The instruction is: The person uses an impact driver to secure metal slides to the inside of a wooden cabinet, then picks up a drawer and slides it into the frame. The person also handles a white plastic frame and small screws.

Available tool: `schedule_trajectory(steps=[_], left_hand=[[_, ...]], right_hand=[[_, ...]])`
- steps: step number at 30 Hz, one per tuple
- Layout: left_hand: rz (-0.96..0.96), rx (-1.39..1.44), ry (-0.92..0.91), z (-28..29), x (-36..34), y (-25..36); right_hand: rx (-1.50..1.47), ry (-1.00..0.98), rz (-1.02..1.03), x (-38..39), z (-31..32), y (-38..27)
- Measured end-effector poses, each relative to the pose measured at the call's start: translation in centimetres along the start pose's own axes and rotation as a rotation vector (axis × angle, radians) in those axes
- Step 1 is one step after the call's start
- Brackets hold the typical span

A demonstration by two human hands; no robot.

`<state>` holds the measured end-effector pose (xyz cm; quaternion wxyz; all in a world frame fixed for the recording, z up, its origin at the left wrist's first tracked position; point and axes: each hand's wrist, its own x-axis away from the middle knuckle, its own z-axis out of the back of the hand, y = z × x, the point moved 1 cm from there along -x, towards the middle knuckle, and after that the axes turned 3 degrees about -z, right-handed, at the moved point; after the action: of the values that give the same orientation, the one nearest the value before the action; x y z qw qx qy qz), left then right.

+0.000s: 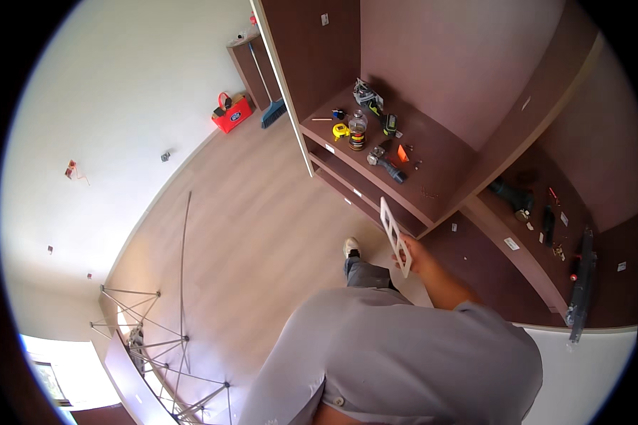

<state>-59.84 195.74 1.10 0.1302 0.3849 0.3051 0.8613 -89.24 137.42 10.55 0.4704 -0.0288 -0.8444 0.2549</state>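
My right hand (414, 256) is closed around one end of a flat white frame with rectangular openings (389, 225), which looks like a wall-plate frame. The frame is tilted, its free end pointing toward the brown cabinet. Nearest to it is the cabinet's lower shelving (376, 196). On the shelf above lie a dark power tool (386, 164), a bottle with dark contents (358, 132), a yellow tape measure (340, 131) and an orange piece (403, 153). My left hand is out of sight; only a bit of bare skin shows beyond the grey sleeve at the lower edge.
Another power tool (371, 97) lies deeper on the shelf. The right-hand compartment holds a drill-like tool (515, 198) and a long dark bar (581, 287). A red bag (232, 113) and a broom (273, 113) stand by the wall. A metal-rod framework (184, 340) occupies the lower left.
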Motion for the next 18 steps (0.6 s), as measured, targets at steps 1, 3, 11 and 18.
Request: schedule_trajectory(steps=[1,3,11,18], left_hand=[[-0.003,0.008,-0.003,0.3,-0.8,1.6],[-0.004,-0.001,-0.018,1.0,-2.5,4.5],[-0.066,-0.131,-0.088,3.3,-13.3,12.2],[-0.043,-0.012,0.045,8.5,-21.4,29.7]], right_hand=[[-0.015,0.071,0.075,-1.5,-0.5,-1.4],[-0.052,0.163,0.177,-4.1,-1.0,-4.5],[-0.45,-0.538,0.299,-4.1,-7.7,-19.1],[-0.487,-0.941,0.181,-6.3,-12.7,-25.7]])
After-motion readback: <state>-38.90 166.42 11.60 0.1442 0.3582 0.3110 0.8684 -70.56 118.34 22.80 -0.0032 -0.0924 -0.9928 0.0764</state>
